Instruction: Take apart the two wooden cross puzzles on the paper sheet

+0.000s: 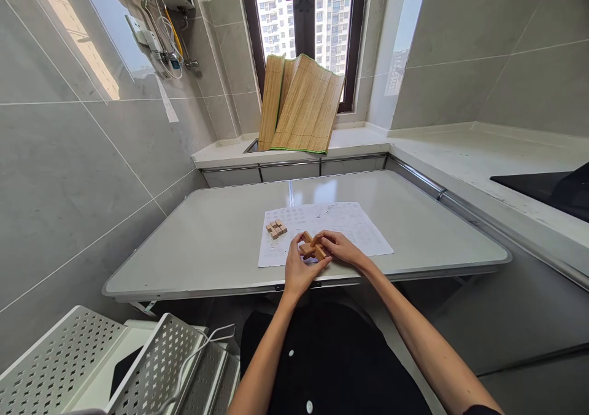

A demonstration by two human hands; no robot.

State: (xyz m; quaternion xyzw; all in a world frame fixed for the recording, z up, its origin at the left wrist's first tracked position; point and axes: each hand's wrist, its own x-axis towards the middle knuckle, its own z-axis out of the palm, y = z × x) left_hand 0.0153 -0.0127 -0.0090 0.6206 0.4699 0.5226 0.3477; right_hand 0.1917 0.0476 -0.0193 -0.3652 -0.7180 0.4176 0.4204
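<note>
Between my hands is a wooden interlocking puzzle [307,249], made of several light-brown pieces that cross one another. My left hand [301,271] grips it from the left and below, with fingers and thumb around its side. My right hand [338,244] pinches it at the upper right, its fingertips on one of the pieces. Under the hands lies a printed paper sheet [363,231] with rows of small diagrams. A second, paler group of small wooden blocks [277,228] rests on the left part of the sheet.
The white folding table [207,237] has a rounded rim. Behind it, a bamboo mat [308,105] leans against the window on the white ledge [427,142]. Perforated white racks [156,360] with a cable stand at lower left. A dark cooktop-like panel [543,188] is at right.
</note>
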